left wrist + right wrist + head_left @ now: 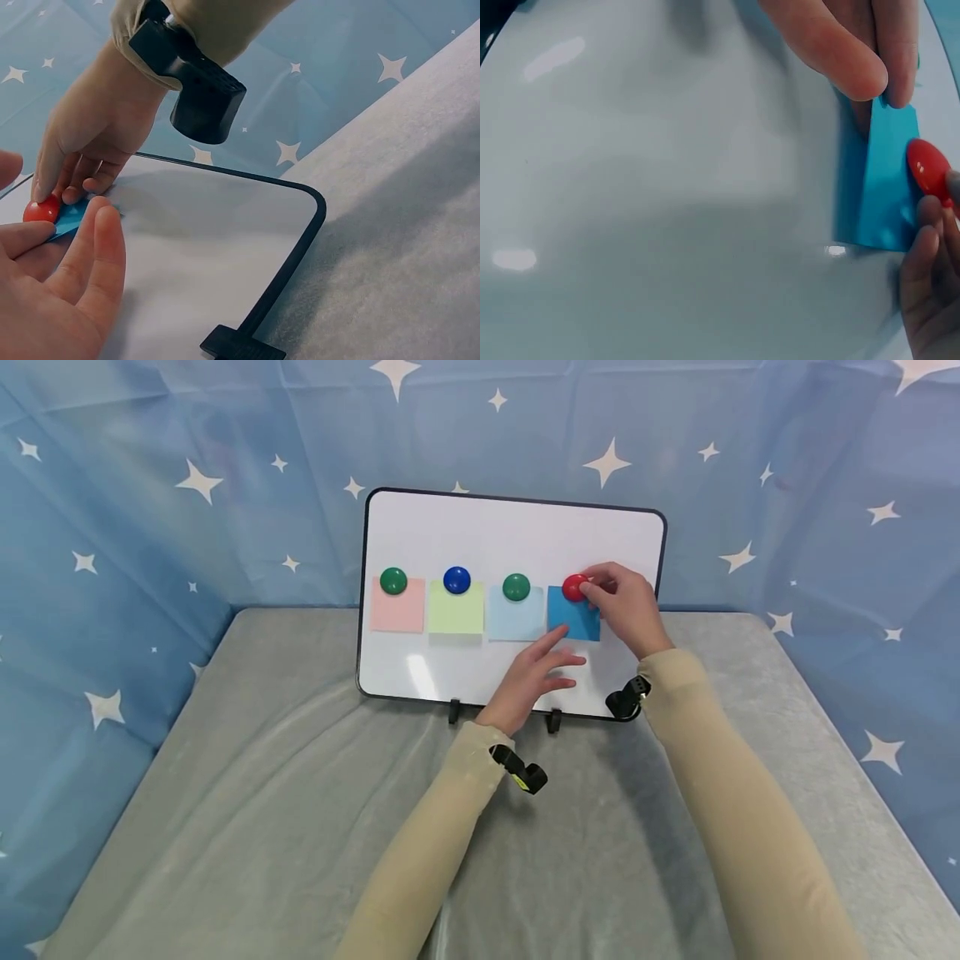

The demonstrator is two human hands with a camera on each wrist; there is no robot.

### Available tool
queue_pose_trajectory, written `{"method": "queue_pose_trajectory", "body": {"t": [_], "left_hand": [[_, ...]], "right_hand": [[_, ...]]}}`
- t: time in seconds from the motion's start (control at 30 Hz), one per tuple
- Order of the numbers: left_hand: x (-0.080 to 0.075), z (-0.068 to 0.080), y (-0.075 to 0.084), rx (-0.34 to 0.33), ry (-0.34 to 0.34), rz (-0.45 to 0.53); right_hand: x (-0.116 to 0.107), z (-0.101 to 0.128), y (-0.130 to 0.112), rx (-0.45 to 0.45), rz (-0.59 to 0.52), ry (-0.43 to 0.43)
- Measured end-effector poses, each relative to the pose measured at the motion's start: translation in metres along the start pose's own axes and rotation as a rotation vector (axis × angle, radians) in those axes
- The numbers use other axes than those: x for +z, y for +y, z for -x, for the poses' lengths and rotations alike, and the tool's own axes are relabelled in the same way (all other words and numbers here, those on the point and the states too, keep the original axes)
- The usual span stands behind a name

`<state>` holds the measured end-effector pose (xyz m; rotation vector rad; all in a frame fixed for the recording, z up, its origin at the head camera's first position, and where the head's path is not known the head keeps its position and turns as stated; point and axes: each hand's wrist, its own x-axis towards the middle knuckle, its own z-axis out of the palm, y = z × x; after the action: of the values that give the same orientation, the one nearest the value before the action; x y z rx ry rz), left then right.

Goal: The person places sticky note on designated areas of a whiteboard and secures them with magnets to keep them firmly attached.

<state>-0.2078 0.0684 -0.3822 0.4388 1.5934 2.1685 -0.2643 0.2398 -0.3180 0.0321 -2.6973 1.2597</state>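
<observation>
A white magnetic board (510,527) stands propped at the back of the table. On its right part lies a dark blue note (576,620) with a red magnet (573,587) on its top edge. My right hand (626,606) pinches the red magnet with its fingertips. My left hand (536,672) lies below with straight fingers, its fingertips touching the note's lower left edge. The left wrist view shows the red magnet (41,210) under the right hand (94,142). The right wrist view shows the note (885,187), the magnet (928,169) and the left fingers (840,45) up close.
Further left on the board hang a pink note (397,608) under a green magnet (393,581), a light green note (456,610) under a blue magnet (457,579), and a pale blue note (513,618) under a green magnet (516,587). Grey cloth (285,793) covers the table; starry blue fabric walls it in.
</observation>
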Motion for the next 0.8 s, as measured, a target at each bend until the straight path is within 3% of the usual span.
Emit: {"method": "queue_pose_trajectory", "body": {"t": [0.43,0.67,0.8], "left_hand": [[0.000,0.001,0.001,-0.022,-0.003,0.013],[0.004,0.016,0.020,-0.024,0.009,-0.019],[0.005,0.018,0.021,-0.023,-0.004,-0.005]], "right_hand": [[-0.002,0.007,-0.008,-0.026,0.062,0.012],[0.000,0.000,0.004,-0.032,0.074,0.011],[-0.003,0.000,0.002,-0.034,0.073,0.007]]}}
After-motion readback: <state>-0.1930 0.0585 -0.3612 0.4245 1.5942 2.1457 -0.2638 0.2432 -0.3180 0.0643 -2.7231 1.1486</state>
